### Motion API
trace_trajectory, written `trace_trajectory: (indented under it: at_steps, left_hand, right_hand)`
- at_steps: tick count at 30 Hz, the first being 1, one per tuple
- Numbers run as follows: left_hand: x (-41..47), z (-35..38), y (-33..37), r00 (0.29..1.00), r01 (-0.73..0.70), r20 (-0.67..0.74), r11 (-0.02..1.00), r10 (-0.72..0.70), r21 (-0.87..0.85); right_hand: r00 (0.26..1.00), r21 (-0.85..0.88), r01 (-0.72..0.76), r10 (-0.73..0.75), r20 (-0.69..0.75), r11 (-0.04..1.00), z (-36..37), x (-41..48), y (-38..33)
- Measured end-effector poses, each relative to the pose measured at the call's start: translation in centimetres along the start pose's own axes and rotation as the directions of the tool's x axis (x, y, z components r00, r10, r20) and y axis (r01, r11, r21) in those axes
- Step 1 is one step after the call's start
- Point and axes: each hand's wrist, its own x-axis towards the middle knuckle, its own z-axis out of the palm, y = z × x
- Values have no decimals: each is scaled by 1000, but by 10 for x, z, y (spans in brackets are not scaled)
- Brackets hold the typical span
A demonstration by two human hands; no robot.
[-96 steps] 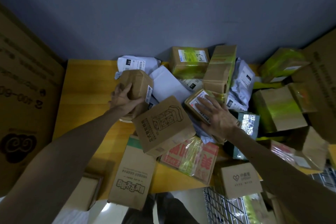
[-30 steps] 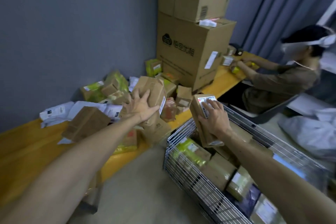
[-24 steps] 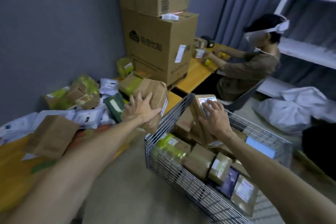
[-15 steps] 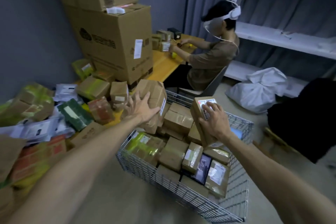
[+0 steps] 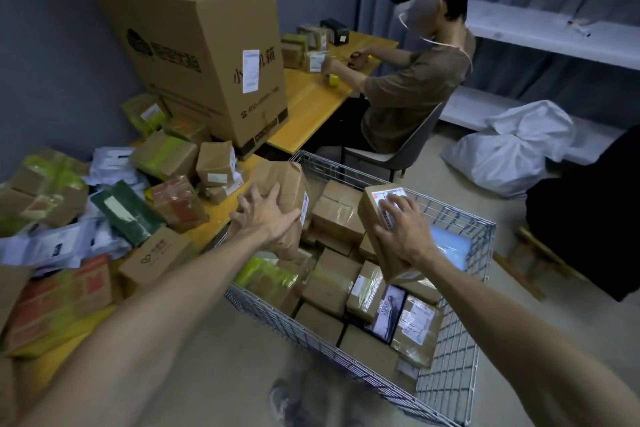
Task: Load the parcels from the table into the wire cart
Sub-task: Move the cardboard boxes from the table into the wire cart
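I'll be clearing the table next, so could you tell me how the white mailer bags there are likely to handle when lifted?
The white mailer bags look creased and sagging, so they are probably floppy and would droop if pinched at one edge. Their glossy film suggests they may slip. They lie thin and flat on the table, so they are likely light.

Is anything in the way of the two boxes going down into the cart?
No, nothing visible. The left hand holds the brown parcel over the wire cart at its table-side rim; the right hand holds the labelled parcel above its open top. Only piled parcels lie below.
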Motion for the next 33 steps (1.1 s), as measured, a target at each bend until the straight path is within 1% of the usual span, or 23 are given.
trace_trajectory:
  at_steps: [6,8,10,16,19,23,26,29,33]
  left_hand:
    - [44,10,-33,998,38,53,999,-40,34]
    - [59,15,-44,997,32,63,999,-34,22]
    - [69,22,-52,993,46,105,999,-46,3]
    - [86,51,-64,975,89,199,995,-95,39]
    - [94,68,-71,966,151,211,988,-152,24]
    - [104,109,-78,926,302,246,953,-288,-19]
    - [115,143,-78,908,356,233,934,-349,14]
    - [135,177,-80,872,431,260,902,-414,-10]
    - [164,220,-93,840,497,253,868,-480,-3]
  right_hand:
    - [996,-33,46,-43,84,998,16,48,-21]
    - [994,-49,67,-62,95,997,23,65,-29]
    - [989,-67,89,-80,124,994,33,77,-36]
    - [943,-140,208,-161,293,968,67,105,-44]
    - [924,-125,233,-179,339,964,94,130,-41]
    - [870,-93,345,-281,405,934,147,164,-32]
    - [829,-58,404,-338,446,913,191,186,-28]
    - [788,-6,424,-365,496,906,233,206,-27]
    - [718,35,509,-447,534,860,289,230,-24]
